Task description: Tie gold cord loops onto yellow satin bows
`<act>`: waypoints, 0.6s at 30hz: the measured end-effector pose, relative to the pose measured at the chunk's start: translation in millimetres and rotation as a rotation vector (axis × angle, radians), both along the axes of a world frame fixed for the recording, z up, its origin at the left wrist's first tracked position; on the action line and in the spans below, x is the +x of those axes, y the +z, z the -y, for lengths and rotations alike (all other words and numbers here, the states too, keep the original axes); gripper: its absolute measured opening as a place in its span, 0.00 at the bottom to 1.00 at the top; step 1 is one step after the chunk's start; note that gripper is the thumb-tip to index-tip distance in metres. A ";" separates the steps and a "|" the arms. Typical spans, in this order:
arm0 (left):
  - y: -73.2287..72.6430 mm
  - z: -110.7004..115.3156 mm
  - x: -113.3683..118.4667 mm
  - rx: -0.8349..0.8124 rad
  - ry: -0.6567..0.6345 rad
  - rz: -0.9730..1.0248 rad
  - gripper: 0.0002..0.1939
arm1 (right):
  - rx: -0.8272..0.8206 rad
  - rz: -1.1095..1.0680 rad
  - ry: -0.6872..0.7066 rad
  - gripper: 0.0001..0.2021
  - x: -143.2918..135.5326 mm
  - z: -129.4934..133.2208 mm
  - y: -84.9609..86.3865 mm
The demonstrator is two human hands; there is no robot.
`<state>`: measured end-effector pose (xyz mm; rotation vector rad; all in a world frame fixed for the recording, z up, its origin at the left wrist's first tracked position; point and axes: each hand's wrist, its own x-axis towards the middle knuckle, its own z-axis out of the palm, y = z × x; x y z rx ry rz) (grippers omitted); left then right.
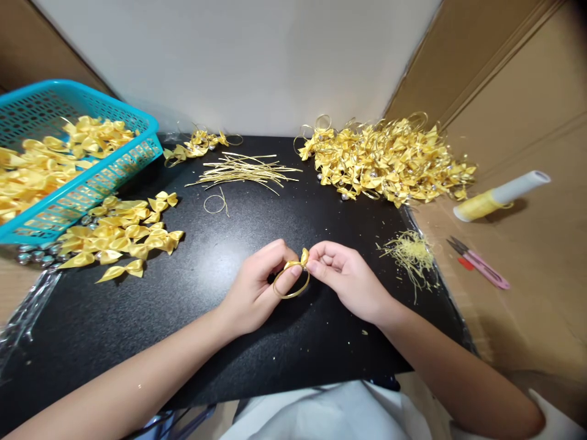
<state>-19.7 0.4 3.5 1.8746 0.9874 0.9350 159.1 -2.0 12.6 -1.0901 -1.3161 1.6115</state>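
Note:
Near the middle of the black table, my left hand [260, 286] pinches a yellow satin bow [305, 256] with a gold cord loop [291, 297] hanging below it. My right hand [346, 278] closes thumb and fingertips on the bow's right side, touching it close to the left thumb. What lies between the fingertips at the knot is mostly hidden. Beyond the hands, a bundle of straight gold cords [247, 170] lies on the table, with a thin looped cord [213, 204] in front of it.
At left stands a turquoise basket [107, 168] of yellow bows, with loose bows [132, 232] and silver bells [39, 256] beside it. A large heap of corded bows [385, 162] sits back right. Thread scraps [413, 253], pink snips [486, 269] and a thread spool [479, 206] are at right.

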 end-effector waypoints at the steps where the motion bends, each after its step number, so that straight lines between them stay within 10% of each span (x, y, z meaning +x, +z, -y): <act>1: -0.2 -0.1 0.2 -0.001 0.001 0.001 0.11 | -0.005 -0.006 0.004 0.14 0.2 -0.2 -0.1; 18: -2.0 -1.9 0.6 -0.058 0.036 0.032 0.13 | -0.068 -0.013 -0.014 0.11 -0.3 -2.2 1.8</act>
